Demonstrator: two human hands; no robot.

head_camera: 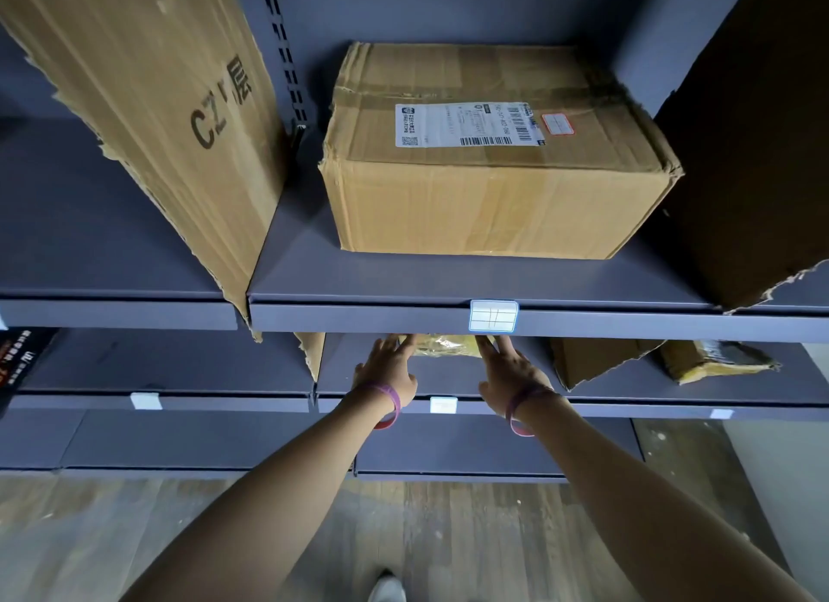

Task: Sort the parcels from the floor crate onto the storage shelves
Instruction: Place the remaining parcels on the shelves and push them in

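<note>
left hand point(386, 369), right hand point(511, 377), flanking yellow parcel point(445, 346)

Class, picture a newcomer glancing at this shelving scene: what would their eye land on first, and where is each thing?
Most likely the big cardboard box with its white shipping label, sitting centre on the upper shelf. Next come the left hand and right hand, reaching under that shelf to either side of a yellowish parcel. At upper left stands a torn cardboard sheet printed CZ.
</note>
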